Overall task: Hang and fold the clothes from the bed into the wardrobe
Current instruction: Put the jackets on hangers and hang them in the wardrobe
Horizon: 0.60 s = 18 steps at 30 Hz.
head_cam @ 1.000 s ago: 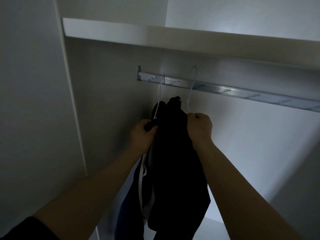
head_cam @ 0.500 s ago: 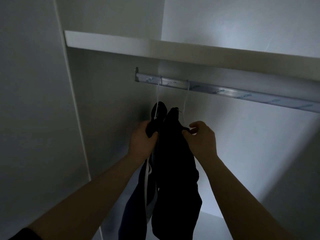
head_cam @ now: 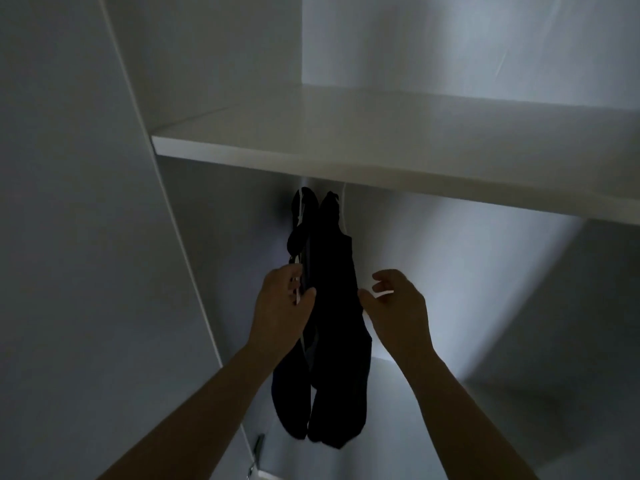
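Note:
Two dark garments hang side by side under the wardrobe shelf (head_cam: 381, 161), each on a thin white hanger. The left garment (head_cam: 298, 237) has a white strip running down it. The right garment (head_cam: 337, 289) is plain black and hangs lower. My left hand (head_cam: 282, 306) grips the left garment and its white strip at mid height. My right hand (head_cam: 398, 310) is at the right garment's edge, with thumb and curled fingers loosely round a white hanger end (head_cam: 382, 292). The shelf hides the rail and the hanger hooks.
The wardrobe's side panel (head_cam: 86, 237) rises on the left, close to the garments. The lit back wall (head_cam: 485, 289) stretches to the right of them. A small metal fitting (head_cam: 258, 445) sits low on the left panel.
Both hands have slid down the garments from near the hanger necks. The view has tilted, so the shelf now covers the rail. My right hand's grip has loosened.

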Motion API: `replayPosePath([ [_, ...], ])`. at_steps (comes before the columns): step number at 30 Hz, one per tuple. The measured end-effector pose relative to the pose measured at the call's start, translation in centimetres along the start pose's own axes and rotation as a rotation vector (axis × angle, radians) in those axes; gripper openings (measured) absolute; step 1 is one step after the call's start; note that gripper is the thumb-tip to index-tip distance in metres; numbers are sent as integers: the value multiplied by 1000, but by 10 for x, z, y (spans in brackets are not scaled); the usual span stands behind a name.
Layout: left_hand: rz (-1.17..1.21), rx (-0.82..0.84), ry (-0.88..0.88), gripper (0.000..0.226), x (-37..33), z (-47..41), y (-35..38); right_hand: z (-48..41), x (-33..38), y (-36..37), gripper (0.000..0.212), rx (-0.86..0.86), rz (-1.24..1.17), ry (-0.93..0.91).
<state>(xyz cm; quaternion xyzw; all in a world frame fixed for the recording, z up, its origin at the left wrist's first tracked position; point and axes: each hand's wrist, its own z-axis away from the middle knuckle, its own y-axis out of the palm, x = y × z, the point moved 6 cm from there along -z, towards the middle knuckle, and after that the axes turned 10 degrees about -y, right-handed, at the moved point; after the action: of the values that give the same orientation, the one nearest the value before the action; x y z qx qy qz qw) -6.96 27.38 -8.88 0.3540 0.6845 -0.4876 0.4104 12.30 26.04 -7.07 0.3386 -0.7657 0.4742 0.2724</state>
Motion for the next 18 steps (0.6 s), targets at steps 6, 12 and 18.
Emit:
replayPosePath([
  [6,33,88,-97,34,-23,71,-7,68,16,-34,29,-1,-6,11],
  [12,95,199,-109,35,-50,121,3,117,24,-74,31,-82,22,85],
  [18,237,398,-57,26,-67,169,11,187,36,-128,26,-268,118,207],
])
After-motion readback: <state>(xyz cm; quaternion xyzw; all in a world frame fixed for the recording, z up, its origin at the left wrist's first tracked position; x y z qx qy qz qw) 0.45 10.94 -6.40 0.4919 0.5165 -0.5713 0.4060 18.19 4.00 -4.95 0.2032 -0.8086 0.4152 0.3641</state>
